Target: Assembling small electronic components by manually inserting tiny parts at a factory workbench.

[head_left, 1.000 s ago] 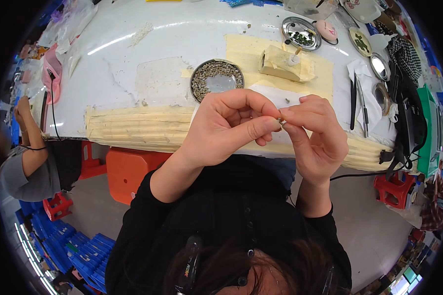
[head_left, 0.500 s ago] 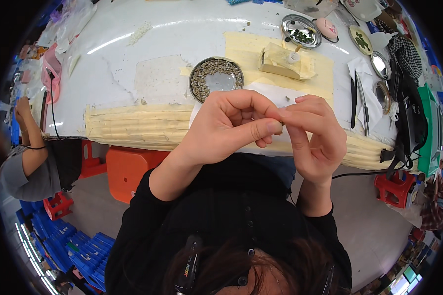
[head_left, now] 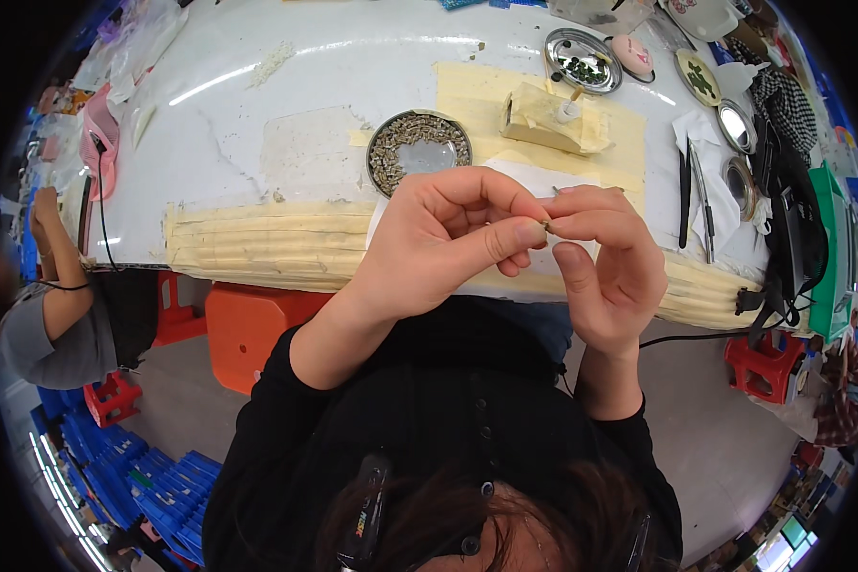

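Observation:
My left hand [head_left: 448,234] pinches a tiny brownish piece [head_left: 546,227] between thumb and index finger, just above the table's front edge. It is too small to tell its kind. My right hand [head_left: 615,257] meets it from the other side, its index fingertip against the piece and its thumb lowered apart. Behind my left hand sits a round dish [head_left: 419,143] holding many small grey-brown pieces, heaped around its rim. White paper [head_left: 515,176] lies under and behind my hands, partly hidden by them.
A tape-covered block [head_left: 555,119] stands beyond my hands. To the right are a metal plate [head_left: 582,59] with dark green bits, black tweezers [head_left: 685,195], a metal tool [head_left: 704,200] and a green tray [head_left: 829,248]. Another person's arm [head_left: 62,253] shows at the far left.
My right thumb has come down, away from the index finger, and the right fingers have shifted slightly. The tiny piece shows more clearly at my left fingertips. My left hand has barely moved.

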A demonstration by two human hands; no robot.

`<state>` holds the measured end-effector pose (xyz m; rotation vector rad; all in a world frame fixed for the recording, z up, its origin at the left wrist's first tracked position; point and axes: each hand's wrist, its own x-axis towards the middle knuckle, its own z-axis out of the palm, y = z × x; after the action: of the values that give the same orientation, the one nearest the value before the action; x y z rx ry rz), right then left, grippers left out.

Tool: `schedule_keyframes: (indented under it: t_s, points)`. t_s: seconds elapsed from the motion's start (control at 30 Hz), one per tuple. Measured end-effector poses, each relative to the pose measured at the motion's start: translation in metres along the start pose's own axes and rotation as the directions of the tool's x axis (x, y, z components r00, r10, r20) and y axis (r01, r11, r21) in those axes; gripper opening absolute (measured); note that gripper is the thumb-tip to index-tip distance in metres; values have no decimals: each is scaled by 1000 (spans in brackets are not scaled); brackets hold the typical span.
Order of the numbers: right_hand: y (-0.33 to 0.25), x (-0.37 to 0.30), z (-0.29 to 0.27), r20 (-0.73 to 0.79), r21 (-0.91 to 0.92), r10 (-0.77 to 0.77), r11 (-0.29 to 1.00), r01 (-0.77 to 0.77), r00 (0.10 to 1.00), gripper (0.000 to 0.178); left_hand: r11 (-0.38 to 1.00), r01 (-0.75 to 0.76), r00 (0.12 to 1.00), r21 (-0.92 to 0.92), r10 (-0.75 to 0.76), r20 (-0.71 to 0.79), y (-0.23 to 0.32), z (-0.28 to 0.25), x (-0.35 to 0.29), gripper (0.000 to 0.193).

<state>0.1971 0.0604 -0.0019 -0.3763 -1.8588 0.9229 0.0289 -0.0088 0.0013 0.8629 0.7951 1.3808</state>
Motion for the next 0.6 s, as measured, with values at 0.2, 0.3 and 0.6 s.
schedule_keyframes:
  t_s: [0.2, 0.3, 0.6]
  points:
    - [-2, -7, -1, 32, 352, 223, 910, -220, 974, 19, 977, -130, 991, 171, 131, 8, 1, 6, -3, 9]
    - [0, -9, -2, 67, 474, 275, 837, -273, 959, 21, 973, -145, 989, 179, 142, 29, -1, 5, -3, 9]
    - [7, -12, 3, -31, 311, 112, 945, -96, 993, 19, 980, 55, 996, -190, -42, 75, -9, 5, -2, 9]
